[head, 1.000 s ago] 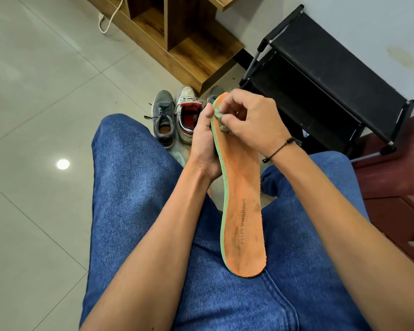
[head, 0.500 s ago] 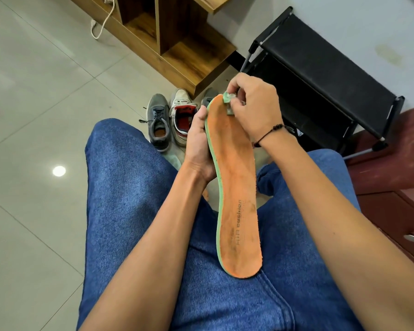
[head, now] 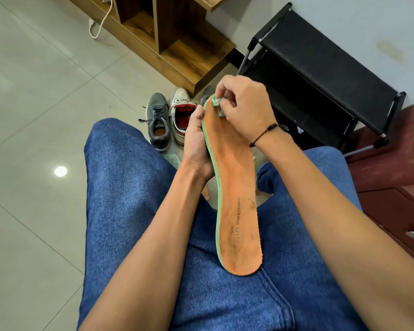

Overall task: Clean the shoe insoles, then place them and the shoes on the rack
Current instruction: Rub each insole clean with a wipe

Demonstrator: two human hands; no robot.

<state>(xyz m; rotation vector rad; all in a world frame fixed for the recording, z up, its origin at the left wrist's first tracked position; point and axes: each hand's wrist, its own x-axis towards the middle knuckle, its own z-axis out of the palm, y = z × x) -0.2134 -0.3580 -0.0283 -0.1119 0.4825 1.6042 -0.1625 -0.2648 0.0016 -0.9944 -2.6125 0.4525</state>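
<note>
An orange insole (head: 234, 187) with a green edge stands over my lap, heel end down on my jeans. My left hand (head: 196, 144) grips its left edge near the middle. My right hand (head: 243, 106) pinches a small green cloth (head: 217, 103) against the insole's toe end. On the floor beyond lie a grey shoe (head: 157, 123) and a white shoe with red lining (head: 181, 113); a third shoe (head: 207, 94) peeks out behind the insole. The black shoe rack (head: 320, 75) stands at the right.
A wooden shelf unit (head: 177, 39) stands at the back with a white cable (head: 101, 22) beside it. A dark red cabinet (head: 397, 187) with a drawer knob is at my right. Pale floor tiles (head: 34, 115) spread to the left.
My right hand has rubbed the cloth back and forth at the toe end of the insole. The left hand keeps its hold.
</note>
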